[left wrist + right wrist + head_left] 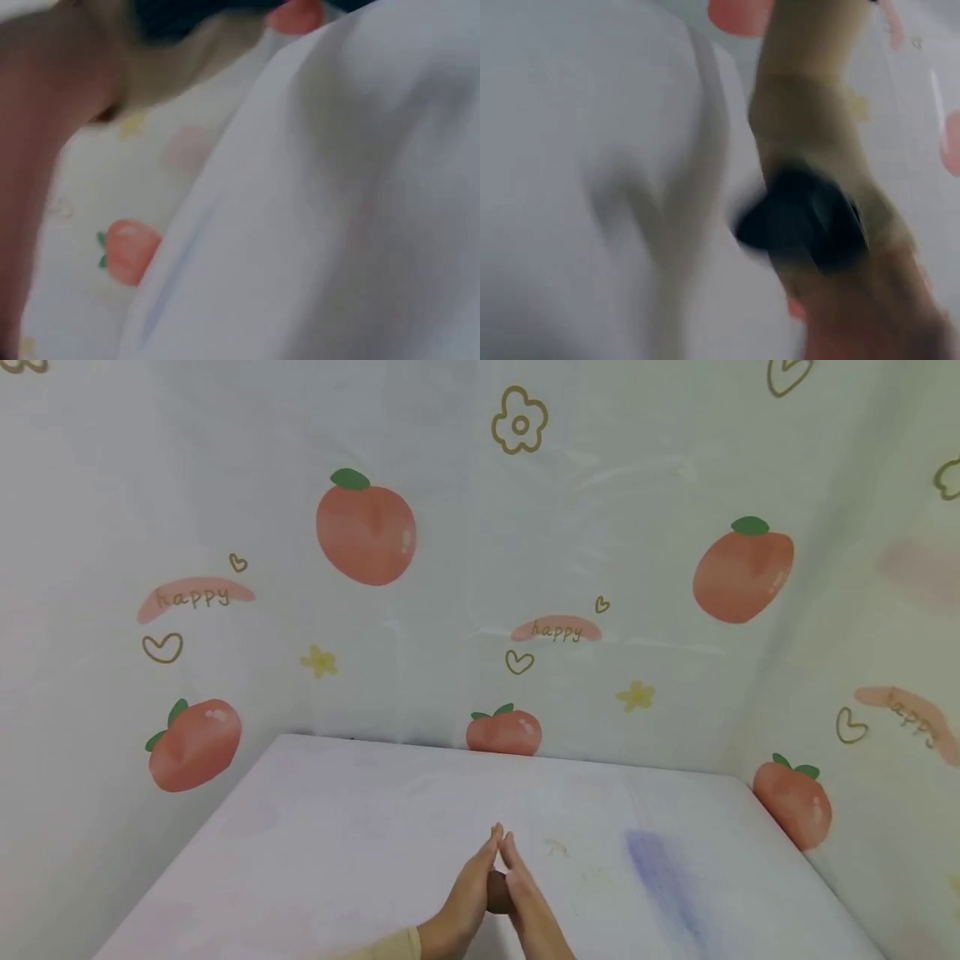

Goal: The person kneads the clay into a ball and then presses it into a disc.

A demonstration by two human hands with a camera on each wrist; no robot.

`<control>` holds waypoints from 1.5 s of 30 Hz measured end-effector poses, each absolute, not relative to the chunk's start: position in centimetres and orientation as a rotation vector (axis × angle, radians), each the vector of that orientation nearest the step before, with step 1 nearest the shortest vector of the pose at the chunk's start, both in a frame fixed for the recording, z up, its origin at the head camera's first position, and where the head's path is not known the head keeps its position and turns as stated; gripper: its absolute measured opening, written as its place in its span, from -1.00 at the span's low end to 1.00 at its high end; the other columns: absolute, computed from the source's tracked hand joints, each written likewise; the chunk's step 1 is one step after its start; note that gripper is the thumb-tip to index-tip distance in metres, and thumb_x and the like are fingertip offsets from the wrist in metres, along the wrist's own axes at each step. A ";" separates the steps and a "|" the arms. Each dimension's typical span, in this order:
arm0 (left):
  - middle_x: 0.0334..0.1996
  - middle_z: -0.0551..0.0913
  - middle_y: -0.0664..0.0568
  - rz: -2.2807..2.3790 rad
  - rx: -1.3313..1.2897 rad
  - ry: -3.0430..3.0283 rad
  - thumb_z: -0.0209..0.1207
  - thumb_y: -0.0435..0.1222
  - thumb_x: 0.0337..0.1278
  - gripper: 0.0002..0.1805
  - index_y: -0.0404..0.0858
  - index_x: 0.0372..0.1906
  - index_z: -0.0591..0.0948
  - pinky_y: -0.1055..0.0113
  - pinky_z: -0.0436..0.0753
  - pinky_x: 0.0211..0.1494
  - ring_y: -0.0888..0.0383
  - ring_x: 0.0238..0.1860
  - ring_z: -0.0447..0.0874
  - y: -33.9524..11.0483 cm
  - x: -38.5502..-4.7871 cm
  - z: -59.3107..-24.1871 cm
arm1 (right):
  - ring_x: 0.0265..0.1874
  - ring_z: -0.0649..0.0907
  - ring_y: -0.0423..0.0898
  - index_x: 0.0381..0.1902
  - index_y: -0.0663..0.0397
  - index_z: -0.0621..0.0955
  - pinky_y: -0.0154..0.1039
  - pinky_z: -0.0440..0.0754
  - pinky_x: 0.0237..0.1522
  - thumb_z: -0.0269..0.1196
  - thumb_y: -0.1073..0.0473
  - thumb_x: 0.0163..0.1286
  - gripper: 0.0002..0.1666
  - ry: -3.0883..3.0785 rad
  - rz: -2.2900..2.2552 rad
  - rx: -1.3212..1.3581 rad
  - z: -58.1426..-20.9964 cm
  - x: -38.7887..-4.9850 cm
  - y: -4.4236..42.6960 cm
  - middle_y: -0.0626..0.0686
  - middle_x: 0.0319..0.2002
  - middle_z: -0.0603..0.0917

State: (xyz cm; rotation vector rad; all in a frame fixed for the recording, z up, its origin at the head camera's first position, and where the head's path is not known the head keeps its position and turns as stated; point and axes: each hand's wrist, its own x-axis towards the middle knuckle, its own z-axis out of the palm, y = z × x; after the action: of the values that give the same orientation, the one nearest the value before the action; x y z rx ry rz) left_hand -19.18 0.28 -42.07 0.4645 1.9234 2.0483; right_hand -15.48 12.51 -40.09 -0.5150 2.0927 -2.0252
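Note:
Between my two palms a small round brown ball [498, 893] is held at the low middle of the head view. My left hand [463, 897] presses it from the left and my right hand [531, 906] from the right. The fingers of both look straight, pointing up and away, with the tips leaning close together above the ball. Both wrist views are blurred and neither shows the ball. A beige sleeve [810, 112] and a dark wrist-worn device [802, 221] cross the right wrist view. Skin [26, 165] fills the left side of the left wrist view.
A white tabletop [337, 827] lies under the hands, with a blue-violet smear [663, 881] to the right. White sheeting [450, 635] printed with peaches, hearts and flowers stands behind the table and along its sides. Shadows of the arms [679, 217] fall on the table.

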 end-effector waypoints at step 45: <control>0.35 -0.83 -0.27 1.972 1.011 1.623 -0.81 0.12 0.41 -0.21 -0.41 0.36 -0.66 -0.35 -0.60 0.30 -0.28 0.33 -0.92 0.4 -16.0 -40.4 | 0.52 -0.16 0.18 0.55 0.06 -0.21 0.24 -0.22 0.46 -0.26 -0.16 0.59 -0.21 2.175 -2.198 -0.129 -39.6 -17.9 13.8 0.21 0.54 -0.12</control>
State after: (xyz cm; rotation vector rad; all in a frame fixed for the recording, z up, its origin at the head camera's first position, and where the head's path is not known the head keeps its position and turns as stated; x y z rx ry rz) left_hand -15.98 0.35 -40.43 1.0114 1.6228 1.9715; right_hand -17.90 13.80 -39.56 -0.1289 2.1747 -2.1984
